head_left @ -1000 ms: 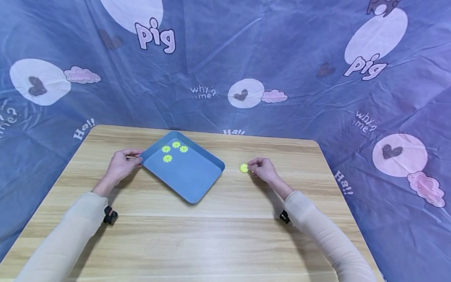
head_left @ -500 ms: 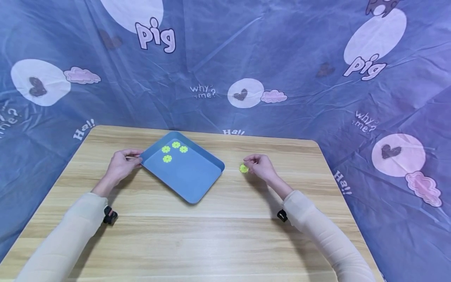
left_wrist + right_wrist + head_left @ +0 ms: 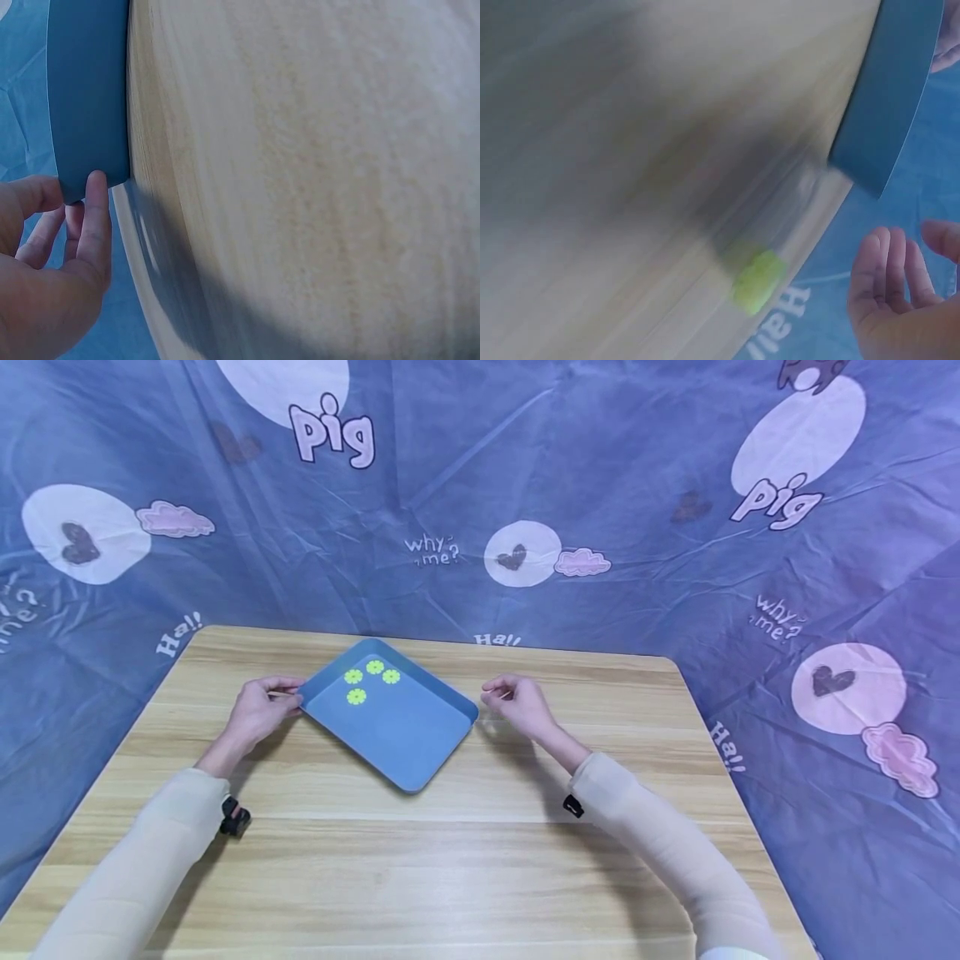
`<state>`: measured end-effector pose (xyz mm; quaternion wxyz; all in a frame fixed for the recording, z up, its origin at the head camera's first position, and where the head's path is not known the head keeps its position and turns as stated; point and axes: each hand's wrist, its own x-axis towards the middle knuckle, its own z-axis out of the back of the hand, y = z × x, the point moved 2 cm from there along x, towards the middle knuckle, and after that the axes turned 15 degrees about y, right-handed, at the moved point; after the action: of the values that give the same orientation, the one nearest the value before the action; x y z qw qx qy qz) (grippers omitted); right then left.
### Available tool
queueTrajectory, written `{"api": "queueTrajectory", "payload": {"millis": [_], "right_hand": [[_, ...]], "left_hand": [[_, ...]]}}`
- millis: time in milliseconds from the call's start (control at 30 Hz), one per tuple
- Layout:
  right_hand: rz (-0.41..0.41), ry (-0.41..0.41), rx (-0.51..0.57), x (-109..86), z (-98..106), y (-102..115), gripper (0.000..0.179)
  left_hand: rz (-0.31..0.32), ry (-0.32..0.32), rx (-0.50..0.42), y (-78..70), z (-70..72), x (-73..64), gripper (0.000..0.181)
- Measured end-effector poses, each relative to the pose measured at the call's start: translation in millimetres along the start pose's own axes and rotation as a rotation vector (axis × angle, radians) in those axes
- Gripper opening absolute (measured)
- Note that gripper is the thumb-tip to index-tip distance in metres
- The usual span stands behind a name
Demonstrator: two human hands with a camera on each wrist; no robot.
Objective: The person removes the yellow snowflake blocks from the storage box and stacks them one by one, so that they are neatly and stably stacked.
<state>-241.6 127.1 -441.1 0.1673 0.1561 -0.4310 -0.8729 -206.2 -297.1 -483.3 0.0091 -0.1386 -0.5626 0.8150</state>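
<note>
While the head view alone shows four flat, yellow-green, flower-shaped pieces lying inside the shallow, blue, rectangular tray, the left wrist view shows more closely how the left hand grasps it: the grip pinches one corner between thumb and fingers. The right hand hovers just beside the tray's right corner, its grip released, the thumb apart from the gently bent fingers in the right wrist view. That view also reveals a blurred yellow-green piece on the pale wood-grain worktop, unseen from the head.
</note>
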Motion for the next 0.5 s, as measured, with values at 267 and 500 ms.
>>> {"api": "queueTrajectory", "payload": {"millis": [267,500], "right_hand": [[0.052,0.028,-0.027,15.5,-26.3,19.1,0.020],[0.102,0.059,-0.080,31.1,-48.9,28.2,0.021]], "left_hand": [[-0.015,-0.005,0.002,-2.7,-1.8,-2.6,0.043],[-0.021,-0.008,0.000,-3.9,-3.2,-3.7,0.042]]}}
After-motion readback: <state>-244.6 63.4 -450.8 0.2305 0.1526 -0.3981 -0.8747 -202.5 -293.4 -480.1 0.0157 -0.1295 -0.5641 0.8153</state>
